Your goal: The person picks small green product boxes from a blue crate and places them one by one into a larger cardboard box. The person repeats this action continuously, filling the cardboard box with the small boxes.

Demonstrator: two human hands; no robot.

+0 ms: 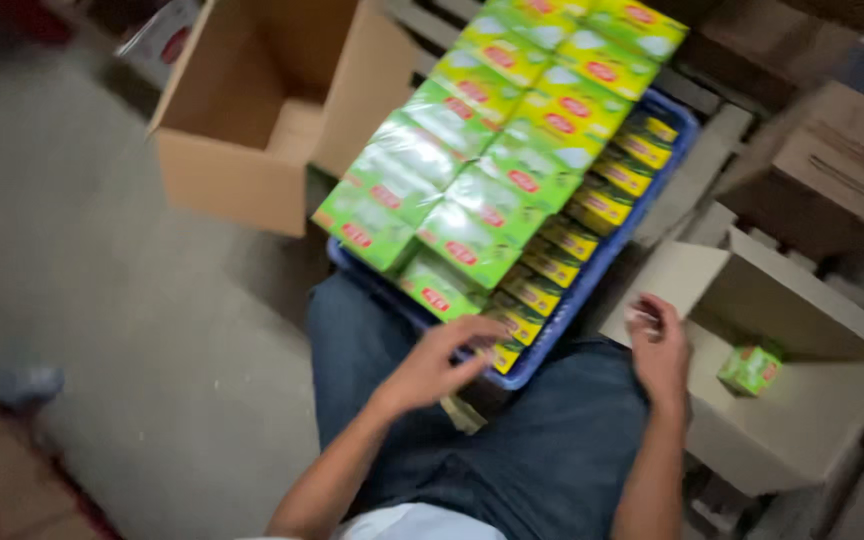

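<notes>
Seemingly light, stiff green cartons (pixel 472 245) in blue crate (pixel 592 275): left hand (pixel 437 360) fingers loosely spread above one, right hand (pixel 660 350) pinching something small, unclear; grip carton sides

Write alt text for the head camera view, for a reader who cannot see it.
A seated person's left hand reaches over a blue crate packed with green and yellow boxes, while the right hand touches the flap of an open cardboard carton holding one small green box.
</notes>
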